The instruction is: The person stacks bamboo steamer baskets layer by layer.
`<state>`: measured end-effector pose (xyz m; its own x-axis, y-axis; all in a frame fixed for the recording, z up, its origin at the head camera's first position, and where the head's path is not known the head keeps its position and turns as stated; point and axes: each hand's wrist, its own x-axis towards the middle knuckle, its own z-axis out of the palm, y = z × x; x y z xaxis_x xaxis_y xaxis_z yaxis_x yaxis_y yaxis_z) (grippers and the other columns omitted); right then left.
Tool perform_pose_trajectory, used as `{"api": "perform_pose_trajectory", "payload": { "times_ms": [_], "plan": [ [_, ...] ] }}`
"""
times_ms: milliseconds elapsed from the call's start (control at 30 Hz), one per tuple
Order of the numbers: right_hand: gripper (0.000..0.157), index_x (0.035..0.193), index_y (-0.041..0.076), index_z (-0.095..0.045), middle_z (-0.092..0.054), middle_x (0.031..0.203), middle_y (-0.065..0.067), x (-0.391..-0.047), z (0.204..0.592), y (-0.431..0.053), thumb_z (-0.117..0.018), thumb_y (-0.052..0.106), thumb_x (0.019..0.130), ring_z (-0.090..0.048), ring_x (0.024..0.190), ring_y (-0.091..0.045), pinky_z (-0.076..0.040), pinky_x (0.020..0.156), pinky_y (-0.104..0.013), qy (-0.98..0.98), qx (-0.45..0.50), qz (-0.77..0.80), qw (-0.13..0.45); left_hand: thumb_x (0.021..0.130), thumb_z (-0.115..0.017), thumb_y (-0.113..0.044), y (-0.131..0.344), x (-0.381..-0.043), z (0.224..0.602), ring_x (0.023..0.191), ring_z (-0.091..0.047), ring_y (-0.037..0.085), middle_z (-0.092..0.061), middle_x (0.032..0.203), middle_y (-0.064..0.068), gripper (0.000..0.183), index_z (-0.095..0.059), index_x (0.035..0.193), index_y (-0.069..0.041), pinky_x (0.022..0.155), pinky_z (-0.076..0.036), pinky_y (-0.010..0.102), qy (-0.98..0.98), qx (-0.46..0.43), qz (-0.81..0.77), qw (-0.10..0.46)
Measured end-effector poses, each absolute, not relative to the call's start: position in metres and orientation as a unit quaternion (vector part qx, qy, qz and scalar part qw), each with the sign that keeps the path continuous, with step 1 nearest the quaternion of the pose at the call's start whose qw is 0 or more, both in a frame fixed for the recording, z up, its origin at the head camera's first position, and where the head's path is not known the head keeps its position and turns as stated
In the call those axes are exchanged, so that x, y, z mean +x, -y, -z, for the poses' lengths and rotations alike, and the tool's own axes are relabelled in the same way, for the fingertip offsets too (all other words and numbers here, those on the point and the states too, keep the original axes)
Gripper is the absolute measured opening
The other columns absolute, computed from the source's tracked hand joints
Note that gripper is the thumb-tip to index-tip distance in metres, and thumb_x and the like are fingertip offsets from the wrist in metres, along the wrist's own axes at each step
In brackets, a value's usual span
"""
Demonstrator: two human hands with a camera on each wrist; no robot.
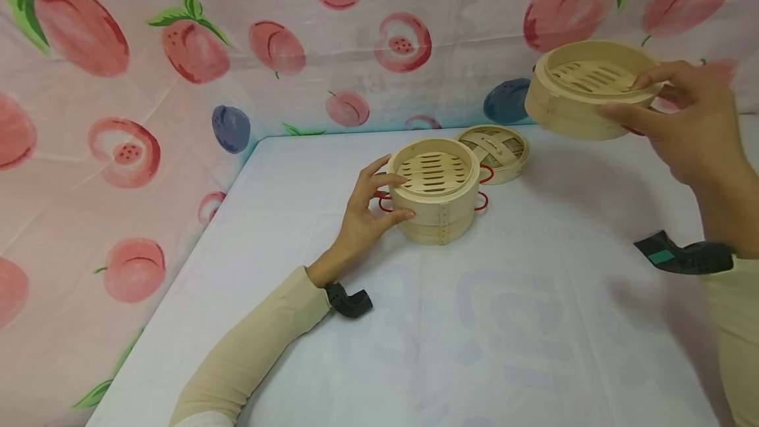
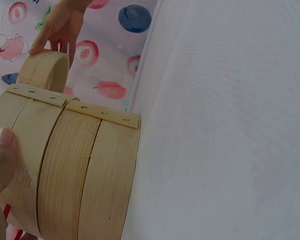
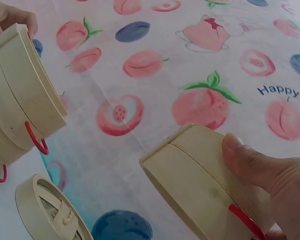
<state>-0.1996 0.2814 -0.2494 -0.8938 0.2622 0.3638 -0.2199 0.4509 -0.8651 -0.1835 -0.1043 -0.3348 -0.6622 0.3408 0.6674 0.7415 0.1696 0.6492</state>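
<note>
Two round bamboo steamer baskets (image 1: pixel 435 223) with red side loops stand stacked on the white table. My left hand (image 1: pixel 373 199) grips the upper basket at its left side, thumb on the front wall and fingers over the rim. In the left wrist view the left thumb (image 2: pixel 2 155) presses the bamboo wall. Up at the right, my right hand (image 1: pixel 688 111) holds another bamboo steamer basket (image 1: pixel 569 111) in the air, pinching its right rim. In the right wrist view the right thumb (image 3: pixel 240 155) lies on that basket's wall (image 3: pixel 200 170), above a red loop.
A woven bamboo steamer lid (image 1: pixel 504 167) lies on the table (image 1: pixel 474 348) just behind the stack, to its right. A fruit-print cloth (image 1: pixel 296 97) hangs behind the table and down its left side.
</note>
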Motion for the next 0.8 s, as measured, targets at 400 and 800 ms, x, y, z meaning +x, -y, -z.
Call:
{"api": "perform_pose_trajectory", "payload": {
  "times_ms": [400,800],
  "plan": [
    [0.026,0.097,-0.001,-0.063,-0.054,0.111,0.000,-0.196,0.245,-0.258,-0.079,0.002,0.076,-0.044,0.111,-0.016,-0.044,0.094,-0.022,0.808,0.063,-0.535,0.240,0.068,-0.079,0.012,0.104,-0.184,0.335,0.129,-0.035,0.043,-0.034,0.140,0.031,0.053,-0.053,0.113,0.003,0.075,-0.042,0.061,0.746,-0.362,0.526,0.188],
    [0.028,0.101,0.005,-0.063,-0.041,0.130,0.003,-0.190,0.245,-0.236,-0.079,0.005,0.078,-0.039,0.123,-0.018,-0.045,0.089,-0.018,0.807,0.065,-0.555,0.190,0.068,-0.079,0.013,0.104,-0.184,0.335,0.122,-0.043,0.042,-0.034,0.140,0.031,0.053,-0.053,0.113,0.002,0.074,-0.042,0.060,0.745,-0.363,0.526,0.191]
  ]
}}
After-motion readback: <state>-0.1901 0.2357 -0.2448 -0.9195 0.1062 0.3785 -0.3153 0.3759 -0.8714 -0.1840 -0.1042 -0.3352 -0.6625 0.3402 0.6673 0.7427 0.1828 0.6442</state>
